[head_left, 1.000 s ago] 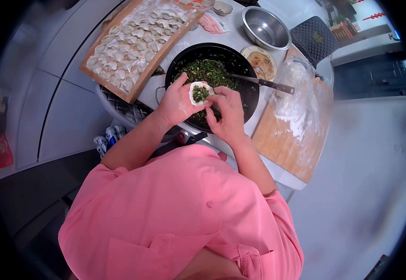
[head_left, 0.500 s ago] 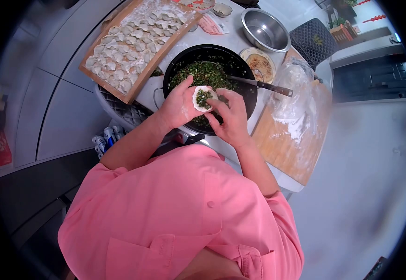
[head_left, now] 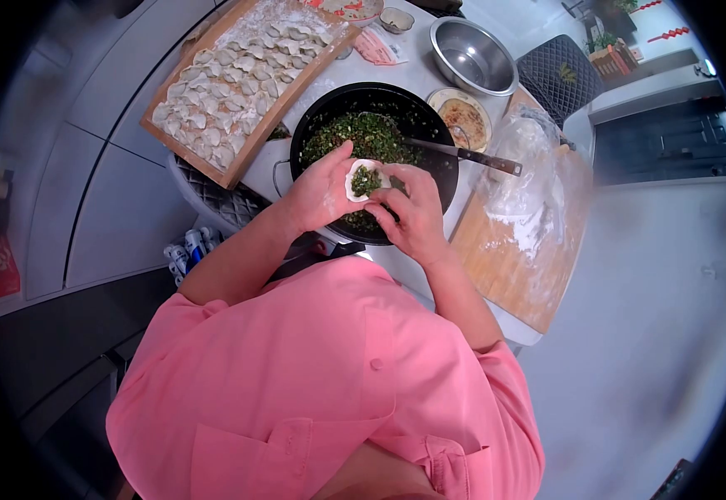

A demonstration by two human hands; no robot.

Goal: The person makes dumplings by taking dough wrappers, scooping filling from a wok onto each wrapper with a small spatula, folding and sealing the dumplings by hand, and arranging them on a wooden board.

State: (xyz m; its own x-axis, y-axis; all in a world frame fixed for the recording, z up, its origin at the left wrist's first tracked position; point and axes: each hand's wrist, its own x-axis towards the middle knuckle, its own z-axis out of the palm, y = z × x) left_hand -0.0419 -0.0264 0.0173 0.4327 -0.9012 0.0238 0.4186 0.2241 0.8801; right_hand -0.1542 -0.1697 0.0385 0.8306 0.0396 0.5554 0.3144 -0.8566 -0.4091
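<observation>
A round white dumpling wrapper lies cupped in my left hand, its thumb pointing up and away. Chopped green filling is heaped in the wrapper's middle. The bent fingers of my right hand close on the wrapper's right edge; the exact fingertip contact is partly hidden. Both hands are above the near part of a wide black pan. More green filling is piled inside it, and a metal utensil with a dark handle leans over the pan's right rim.
Left of the pan, a wooden tray bears rows of floured dumplings. Behind on the right are a steel bowl and a plate with a browned flatbread. A floured wooden board lies at right under a clear plastic bag.
My right fingers have shifted from over the filling to the wrapper's right edge. The wrapper's rim there now looks slightly raised. My left hand has hardly moved.
</observation>
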